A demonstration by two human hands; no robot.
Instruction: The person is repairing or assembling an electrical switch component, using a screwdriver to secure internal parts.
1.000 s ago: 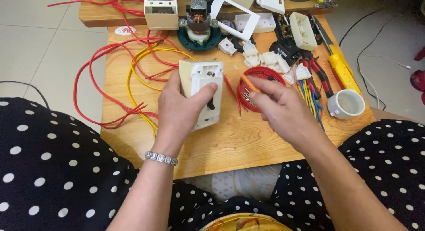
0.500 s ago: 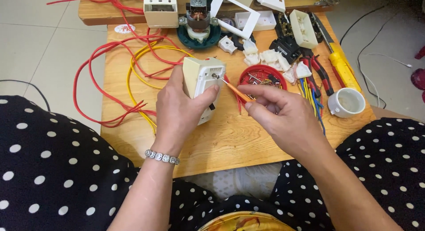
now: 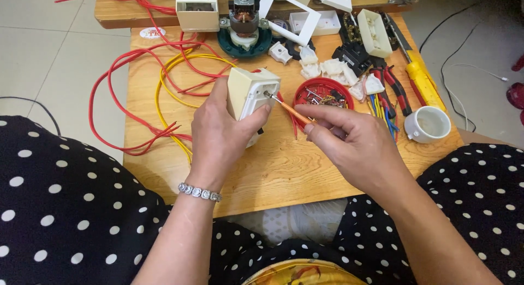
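Cream plastic switch box (image 3: 246,94) sits tilted in the left hand (image 3: 221,135), clasped above the wooden table (image 3: 284,170). The right hand (image 3: 355,146) pinches an orange screwdriver (image 3: 289,110), tip at a screw; fastening looks underway, unfinished.

socket box (image 3: 248,96) left of screw dish (image 3: 323,96), cup (image 3: 431,124) far right

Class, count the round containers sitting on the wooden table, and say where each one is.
2. A red dish of screws lies just beyond the right hand; a white cup stands near the table's right edge. Others may be hidden among the clutter.
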